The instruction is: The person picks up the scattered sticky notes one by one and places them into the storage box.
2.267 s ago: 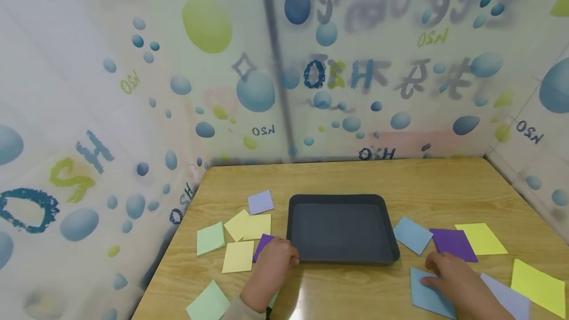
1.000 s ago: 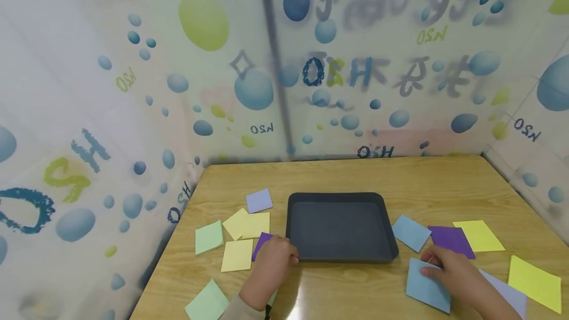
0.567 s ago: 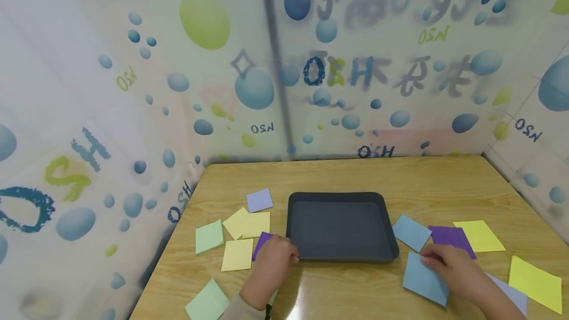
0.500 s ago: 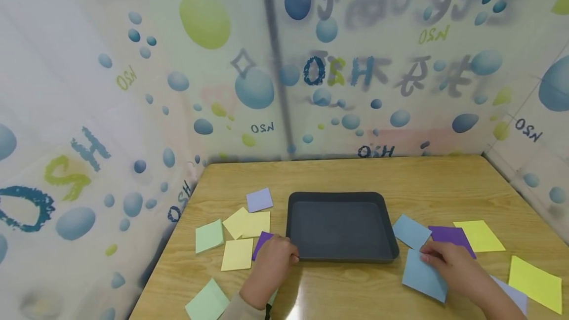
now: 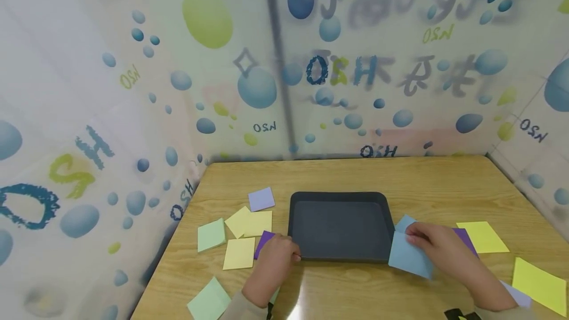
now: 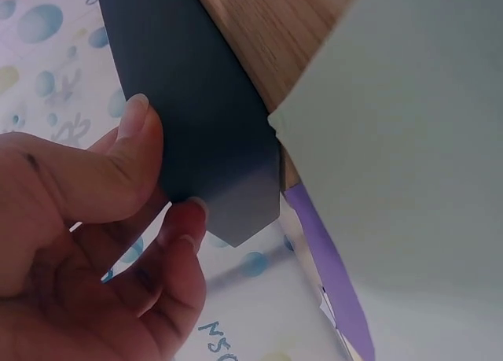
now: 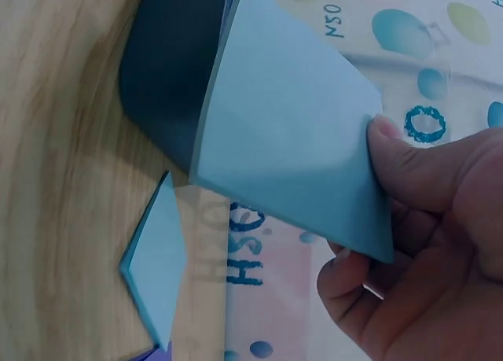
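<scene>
My left hand [image 5: 274, 264] grips the front left corner of a dark grey rectangular tray [image 5: 340, 228]. In the left wrist view, thumb and fingertips pinch the rim of the tray [image 6: 192, 101]. A blue sticky note pad [image 5: 411, 257] is held by its corner between the thumb and fingers of my right hand [image 5: 444, 251]. This pad is tilted and lifted at the tray's front right corner. A second blue sticky note pad [image 7: 161, 263] lies on the table below it, partly covered in the head view. The inside of the tray shows bare.
Left of the tray lie pale yellow [image 5: 239, 253], green [image 5: 211, 235], lilac [image 5: 261, 199] and purple [image 5: 263, 244] sticky notes. On the right are bright yellow [image 5: 540, 280], purple [image 5: 466, 241] and lilac [image 5: 517, 294] ones. Printed curtains [image 5: 355, 63] enclose the wooden table [image 5: 346, 174].
My right hand has picked the blue sticky note pad up off the table and carried it forward and left to the tray's corner. My left hand has stayed at the tray.
</scene>
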`<state>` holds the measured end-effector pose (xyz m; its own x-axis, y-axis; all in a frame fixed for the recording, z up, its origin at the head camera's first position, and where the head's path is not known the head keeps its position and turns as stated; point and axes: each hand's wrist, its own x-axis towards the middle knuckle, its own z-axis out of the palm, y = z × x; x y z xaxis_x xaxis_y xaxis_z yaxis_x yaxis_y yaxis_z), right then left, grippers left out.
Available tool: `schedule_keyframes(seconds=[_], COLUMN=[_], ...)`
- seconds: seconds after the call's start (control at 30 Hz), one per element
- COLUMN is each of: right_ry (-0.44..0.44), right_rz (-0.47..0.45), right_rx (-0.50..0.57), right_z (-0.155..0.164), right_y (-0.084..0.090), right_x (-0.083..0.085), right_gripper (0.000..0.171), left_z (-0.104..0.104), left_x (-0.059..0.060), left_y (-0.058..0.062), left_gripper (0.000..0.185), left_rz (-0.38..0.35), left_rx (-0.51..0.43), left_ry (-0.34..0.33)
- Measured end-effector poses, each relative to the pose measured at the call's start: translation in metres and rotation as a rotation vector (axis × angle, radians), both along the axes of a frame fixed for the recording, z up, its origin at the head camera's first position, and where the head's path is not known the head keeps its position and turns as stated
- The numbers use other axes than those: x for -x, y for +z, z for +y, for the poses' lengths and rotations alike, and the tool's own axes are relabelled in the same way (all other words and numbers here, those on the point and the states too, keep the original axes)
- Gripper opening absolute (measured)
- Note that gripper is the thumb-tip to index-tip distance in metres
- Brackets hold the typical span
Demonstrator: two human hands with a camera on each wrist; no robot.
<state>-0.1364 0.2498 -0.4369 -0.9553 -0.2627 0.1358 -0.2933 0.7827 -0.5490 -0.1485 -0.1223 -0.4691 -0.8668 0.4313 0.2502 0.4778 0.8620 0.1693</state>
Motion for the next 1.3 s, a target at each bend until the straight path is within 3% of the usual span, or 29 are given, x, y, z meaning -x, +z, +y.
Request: schedule_keyframes(seconds=[0.23,0.67,1.3], right_ry=[0.023,0.091,0.159], right_rz=[0.019,-0.003,-0.111], right_rx=[0.012,0.013,0.016], right_z=[-0.014,-0.036,-0.052], right_y=[0.010,0.013,-0.011], right_x=[0.014,0.038,0.053], right_gripper=[0.008,0.008,0.008], left_z=[0.001,0.002,0.001], left_x=[-0.001,-0.003,-0.003], left_y=[0.001,0.003,0.004], left_gripper=[0.012,0.011,0.011], left_rz=[-0.005,-0.025,-0.071], left_rx=[-0.008,-0.013,-0.013], left_ry=[0.020,0.037,0.051])
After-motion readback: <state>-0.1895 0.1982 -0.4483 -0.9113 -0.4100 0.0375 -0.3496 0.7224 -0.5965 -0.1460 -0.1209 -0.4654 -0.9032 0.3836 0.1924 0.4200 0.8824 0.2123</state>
